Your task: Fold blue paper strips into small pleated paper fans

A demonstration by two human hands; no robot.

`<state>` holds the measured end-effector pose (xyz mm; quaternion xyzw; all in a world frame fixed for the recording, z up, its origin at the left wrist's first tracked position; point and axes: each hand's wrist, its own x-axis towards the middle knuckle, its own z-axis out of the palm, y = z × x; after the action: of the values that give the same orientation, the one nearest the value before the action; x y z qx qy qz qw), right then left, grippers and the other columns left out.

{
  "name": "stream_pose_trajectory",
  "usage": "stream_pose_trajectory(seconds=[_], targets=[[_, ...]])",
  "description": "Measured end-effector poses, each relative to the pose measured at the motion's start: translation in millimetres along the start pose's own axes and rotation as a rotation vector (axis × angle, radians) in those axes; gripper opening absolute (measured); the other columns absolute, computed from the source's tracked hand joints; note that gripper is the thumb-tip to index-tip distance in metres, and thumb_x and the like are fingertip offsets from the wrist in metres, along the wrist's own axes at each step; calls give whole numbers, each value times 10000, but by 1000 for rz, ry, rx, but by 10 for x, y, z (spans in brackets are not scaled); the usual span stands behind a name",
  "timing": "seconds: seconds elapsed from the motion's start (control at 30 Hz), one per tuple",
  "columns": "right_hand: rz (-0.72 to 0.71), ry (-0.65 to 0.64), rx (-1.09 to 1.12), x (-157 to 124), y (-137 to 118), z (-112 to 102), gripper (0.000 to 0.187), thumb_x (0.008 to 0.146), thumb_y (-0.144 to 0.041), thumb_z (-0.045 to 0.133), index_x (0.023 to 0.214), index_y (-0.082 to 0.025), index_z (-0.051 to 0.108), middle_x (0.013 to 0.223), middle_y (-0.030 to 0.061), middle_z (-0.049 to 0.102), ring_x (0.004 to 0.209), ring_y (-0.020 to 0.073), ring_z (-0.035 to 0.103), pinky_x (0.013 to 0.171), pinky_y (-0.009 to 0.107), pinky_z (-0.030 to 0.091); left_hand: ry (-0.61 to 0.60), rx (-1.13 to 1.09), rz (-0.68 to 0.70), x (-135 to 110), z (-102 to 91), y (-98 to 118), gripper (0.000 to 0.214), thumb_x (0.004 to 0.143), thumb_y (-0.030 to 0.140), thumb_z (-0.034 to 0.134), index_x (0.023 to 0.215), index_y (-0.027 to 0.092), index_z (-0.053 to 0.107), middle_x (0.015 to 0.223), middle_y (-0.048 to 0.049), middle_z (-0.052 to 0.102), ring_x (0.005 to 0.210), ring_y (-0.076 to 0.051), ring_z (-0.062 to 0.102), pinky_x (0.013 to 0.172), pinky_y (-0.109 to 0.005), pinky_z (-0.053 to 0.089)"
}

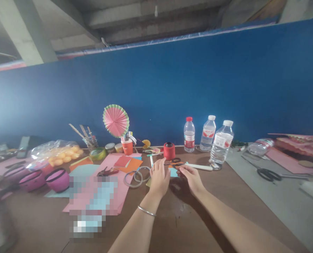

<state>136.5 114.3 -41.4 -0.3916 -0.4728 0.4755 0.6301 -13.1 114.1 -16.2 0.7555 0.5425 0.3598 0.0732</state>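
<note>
My left hand [160,177] lies over the table with its fingers stretched out, just in front of a red spool of thread [169,151]. A silver bangle [147,211] circles that wrist. Close by on the right, my right hand [192,178] has its thumb and fingers pinched together; what is between them is too small to make out. Scissors with a dark handle loop [176,160] lie just beyond the fingertips, among orange scraps. A light blue piece of paper [174,172] shows between both hands. Beside my right hand lies a white-handled tool [199,167].
Two grey rings [133,179] and pink paper [111,200] lie on the left, near purple cups [57,180]. A paper fan [116,120] stands in a red cup [127,147]. Water bottles [221,142] stand at the back right; black-handled scissors [268,175] lie farther right.
</note>
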Motion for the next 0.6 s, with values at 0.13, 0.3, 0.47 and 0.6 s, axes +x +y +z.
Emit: stream_pose_trajectory(seconds=[0.13,0.3,0.47,0.6], targets=[[-68,28,-58,-35,-26,-10,293,691,-444,595,637,-156,619,594,16,586,571,143,534,562,255,419,-17,94,8,-58,10,85,400,799,223,419,1198,233,397,1217,-67,446,1154,-224,352,962,-419,236],[-194,-51,-186,-124,-69,11,362,759,-481,490,664,-161,631,612,25,575,595,149,518,586,261,411,-111,119,-6,-89,17,164,267,747,152,465,993,219,545,1028,-48,565,1027,-199,466,886,-340,325],[-236,-71,-271,-114,-46,0,366,795,-450,449,665,-157,627,596,30,576,592,152,524,584,258,405,-244,142,-63,34,-253,-82,185,752,155,438,750,201,618,799,-19,634,767,-152,568,712,-242,404],[-232,-43,-284,-65,10,-7,375,817,-432,412,669,-153,614,588,30,575,583,152,536,566,253,408,-262,236,-164,150,-575,-391,273,758,116,375,794,209,629,900,-23,636,825,-153,564,747,-250,392]])
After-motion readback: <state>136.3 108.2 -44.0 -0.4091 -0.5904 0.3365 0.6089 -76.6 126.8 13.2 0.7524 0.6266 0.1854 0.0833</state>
